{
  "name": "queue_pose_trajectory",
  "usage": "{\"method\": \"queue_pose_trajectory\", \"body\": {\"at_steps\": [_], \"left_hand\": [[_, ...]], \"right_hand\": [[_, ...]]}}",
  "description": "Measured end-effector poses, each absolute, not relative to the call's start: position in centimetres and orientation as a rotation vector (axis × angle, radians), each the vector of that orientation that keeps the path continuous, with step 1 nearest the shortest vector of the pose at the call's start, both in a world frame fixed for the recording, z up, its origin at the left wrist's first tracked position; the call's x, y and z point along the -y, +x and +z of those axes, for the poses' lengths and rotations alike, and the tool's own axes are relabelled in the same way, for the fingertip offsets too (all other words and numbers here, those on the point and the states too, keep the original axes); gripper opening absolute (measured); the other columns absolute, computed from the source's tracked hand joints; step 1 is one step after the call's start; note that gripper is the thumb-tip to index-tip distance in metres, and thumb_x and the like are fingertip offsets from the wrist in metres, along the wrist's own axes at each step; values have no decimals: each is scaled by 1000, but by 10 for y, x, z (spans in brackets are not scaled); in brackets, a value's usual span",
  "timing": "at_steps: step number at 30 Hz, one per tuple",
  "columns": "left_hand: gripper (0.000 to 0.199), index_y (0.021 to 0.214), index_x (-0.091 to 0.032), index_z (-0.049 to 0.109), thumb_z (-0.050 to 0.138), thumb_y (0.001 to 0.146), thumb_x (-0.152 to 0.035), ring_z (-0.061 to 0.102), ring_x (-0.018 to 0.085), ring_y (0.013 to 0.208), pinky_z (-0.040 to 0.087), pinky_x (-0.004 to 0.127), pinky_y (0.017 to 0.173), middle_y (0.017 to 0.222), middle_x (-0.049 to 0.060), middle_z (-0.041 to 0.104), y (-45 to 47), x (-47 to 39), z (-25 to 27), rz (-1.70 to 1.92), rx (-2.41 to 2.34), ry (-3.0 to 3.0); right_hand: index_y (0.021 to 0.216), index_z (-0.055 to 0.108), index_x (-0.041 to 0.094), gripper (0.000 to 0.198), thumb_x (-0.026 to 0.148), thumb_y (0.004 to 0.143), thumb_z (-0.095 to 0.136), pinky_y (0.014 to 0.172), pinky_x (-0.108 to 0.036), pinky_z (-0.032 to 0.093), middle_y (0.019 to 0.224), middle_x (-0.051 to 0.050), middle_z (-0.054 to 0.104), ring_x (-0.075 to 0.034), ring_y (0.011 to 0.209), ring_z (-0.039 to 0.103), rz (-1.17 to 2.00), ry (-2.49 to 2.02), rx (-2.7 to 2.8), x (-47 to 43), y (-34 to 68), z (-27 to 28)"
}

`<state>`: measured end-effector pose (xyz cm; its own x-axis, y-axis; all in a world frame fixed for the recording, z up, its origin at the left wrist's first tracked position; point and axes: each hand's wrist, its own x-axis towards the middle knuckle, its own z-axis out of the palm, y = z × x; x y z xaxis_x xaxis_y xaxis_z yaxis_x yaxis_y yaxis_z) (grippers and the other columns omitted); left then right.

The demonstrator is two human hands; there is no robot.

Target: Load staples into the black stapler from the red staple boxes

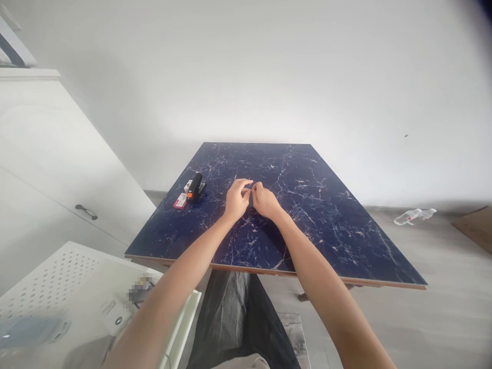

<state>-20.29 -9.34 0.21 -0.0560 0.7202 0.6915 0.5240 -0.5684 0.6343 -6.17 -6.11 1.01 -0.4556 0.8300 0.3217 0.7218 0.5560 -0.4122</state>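
Note:
Both hands meet just above the middle of a dark blue marble-patterned table. My left hand has its index finger raised and curved, while its thumb and another finger come together beside the right fingertips. Fingers curled in a pinch, my right hand almost touches the left. Whatever lies between the fingertips is too small or hidden to make out. To the left of my hands stands a black stapler with an orange part at its near end. A small red and white box lies beside it, close to the table's left edge.
At the lower left is a white perforated surface bearing several items, some blurred. A white cabinet stands left of the table, and a pale wall rises behind. On the floor at right lies a clear plastic bottle.

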Motion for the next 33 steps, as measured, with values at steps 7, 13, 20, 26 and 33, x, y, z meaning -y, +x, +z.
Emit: {"method": "queue_pose_trajectory", "body": {"at_steps": [7, 13, 20, 26, 33], "left_hand": [[37, 121, -24, 59, 59, 89, -4, 73, 14, 91, 59, 31, 88, 122, 6, 65, -202, 96, 5, 1744, -1341, 1951], [31, 118, -24, 59, 59, 91, -8, 73, 16, 93, 60, 32, 87, 123, 7, 65, -202, 97, 9, 1779, -1327, 1941], [33, 119, -24, 58, 58, 91, -7, 73, 15, 91, 59, 32, 86, 123, 7, 64, -205, 95, 7, 1757, -1371, 1983], [43, 123, -25, 58, 53, 88, 0, 72, 14, 88, 58, 31, 86, 122, 6, 64, -208, 94, 5, 1621, -1474, 2116], [53, 128, -27, 58, 51, 84, 3, 69, 11, 82, 56, 29, 85, 124, 5, 64, -206, 96, 4, 1532, -1522, 2200]], "right_hand": [[99, 44, 21, 16, 29, 99, 30, 69, -33, 43, 88, -11, 68, -25, 76, 63, 523, -1144, 2111, 60, -64, 12], [91, 44, 23, 18, 35, 97, 33, 67, -30, 44, 82, -4, 63, -19, 69, 57, 794, -1108, 1929, 55, -63, 10], [103, 51, 20, 19, 30, 100, 34, 71, -32, 42, 93, -9, 69, -24, 78, 63, 420, -1117, 2138, 59, -60, 14], [110, 53, 18, 21, 26, 104, 35, 73, -30, 42, 102, -13, 71, -26, 88, 66, 180, -1222, 2323, 65, -58, 20], [112, 50, 16, 21, 25, 103, 33, 72, -33, 43, 97, -15, 71, -28, 84, 67, 138, -1308, 2402, 66, -60, 15]]}}
